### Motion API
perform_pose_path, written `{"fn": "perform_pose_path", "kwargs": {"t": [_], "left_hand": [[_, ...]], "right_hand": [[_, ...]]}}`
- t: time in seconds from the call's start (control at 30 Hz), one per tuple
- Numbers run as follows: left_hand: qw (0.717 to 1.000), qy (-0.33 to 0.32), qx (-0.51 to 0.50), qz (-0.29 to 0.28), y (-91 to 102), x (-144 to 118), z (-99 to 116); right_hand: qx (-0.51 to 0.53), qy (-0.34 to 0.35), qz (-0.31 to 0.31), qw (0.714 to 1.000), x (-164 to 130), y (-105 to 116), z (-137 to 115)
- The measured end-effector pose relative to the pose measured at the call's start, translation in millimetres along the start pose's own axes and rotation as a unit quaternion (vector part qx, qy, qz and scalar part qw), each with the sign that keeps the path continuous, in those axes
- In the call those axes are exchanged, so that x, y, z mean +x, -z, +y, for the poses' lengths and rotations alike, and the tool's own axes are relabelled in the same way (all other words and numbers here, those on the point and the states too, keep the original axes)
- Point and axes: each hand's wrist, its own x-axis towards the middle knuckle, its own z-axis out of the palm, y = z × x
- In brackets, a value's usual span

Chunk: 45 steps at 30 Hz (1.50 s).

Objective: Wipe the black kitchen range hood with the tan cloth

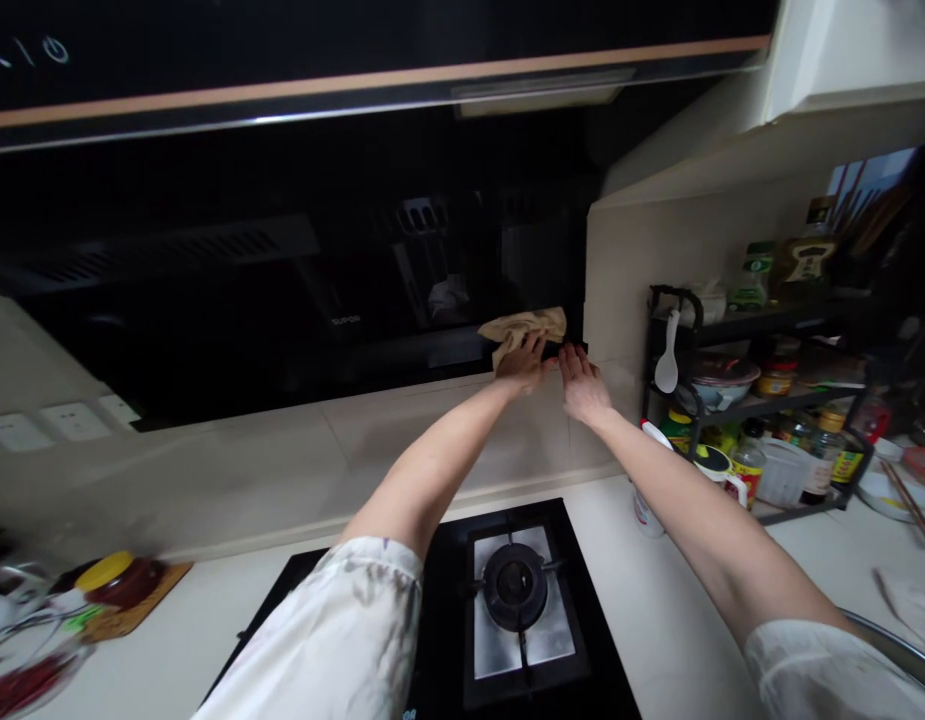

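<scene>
My left hand [523, 362] holds a tan cloth [523, 328] against the lower right edge of the black range hood [282, 290]. Beside it, my right hand [582, 382] rests flat with fingers apart against the hood's bottom corner and the beige wall tile, holding nothing. Both arms reach out over the black gas hob [516, 590], whose burner sits straight below them.
A black two-tier rack [676, 310] with sauce bottles, jars, bowls and a white spoon stands at the right. A yellow-lidded jar [117, 578] on a wooden board sits at the left. Wall sockets [57, 425] are under the hood's left end. A pan rim shows at the bottom right.
</scene>
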Motion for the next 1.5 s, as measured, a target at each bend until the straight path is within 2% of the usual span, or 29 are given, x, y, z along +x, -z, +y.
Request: {"fn": "perform_pose_path", "kwargs": {"t": [0.1, 0.23, 0.33, 0.47, 0.6, 0.73, 0.83, 0.93, 1.0, 1.07, 1.13, 1.23, 1.4, 1.5], "left_hand": [[0.998, -0.064, 0.016, -0.021, 6.6, 19.8, 9.1], [0.998, -0.064, 0.013, -0.006, 8.4, 26.3, 4.2], [0.999, -0.043, 0.007, 0.019, 10.2, 19.8, -10.3], [0.999, 0.007, 0.011, 0.034, 22.8, 0.3, -44.7], [0.996, 0.079, 0.004, 0.041, 36.5, -32.9, -92.9], [0.981, 0.186, 0.009, 0.055, 42.8, -78.9, -159.6], [0.954, 0.292, -0.019, 0.060, 48.4, -124.5, -223.1], [0.930, 0.360, -0.032, 0.071, 57.0, -171.7, -285.5], [0.903, 0.418, -0.061, 0.081, 62.0, -194.8, -316.0], [0.883, 0.452, -0.086, 0.093, 64.7, -206.2, -331.4], [0.875, 0.463, -0.093, 0.108, 64.9, -205.9, -329.9], [0.876, 0.458, -0.087, 0.123, 61.6, -189.1, -302.3], [0.922, 0.360, -0.078, 0.118, 44.2, -136.8, -223.3], [0.960, 0.245, -0.090, 0.104, 25.3, -102.6, -165.5]], "right_hand": [[0.003, 0.008, -0.001, 1.000, -0.3, 3.0, 1.4], [-0.004, 0.005, 0.004, 1.000, -0.3, 2.4, 3.3], [-0.007, 0.010, 0.007, 1.000, -0.4, 1.3, 4.9], [-0.013, 0.003, 0.006, 1.000, -0.9, 3.0, 5.5], [-0.024, -0.012, -0.005, 1.000, -1.6, 4.9, 4.9], [-0.028, -0.013, -0.011, 0.999, -2.1, 5.3, 4.0], [-0.028, -0.024, -0.016, 0.999, -2.2, 6.8, 1.4], [-0.029, -0.030, -0.019, 0.999, -2.2, 8.8, -1.0], [-0.030, -0.034, -0.023, 0.999, -2.0, 9.4, -1.3], [-0.033, -0.032, -0.024, 0.999, -1.6, 9.2, -0.7], [-0.036, -0.032, -0.024, 0.999, -1.1, 8.6, -0.1], [-0.045, -0.042, -0.032, 0.998, -0.5, 8.6, -1.0], [-0.062, -0.050, -0.044, 0.996, -1.0, 10.0, -3.6], [-0.075, -0.039, -0.031, 0.996, -2.0, 6.9, 0.8]]}}
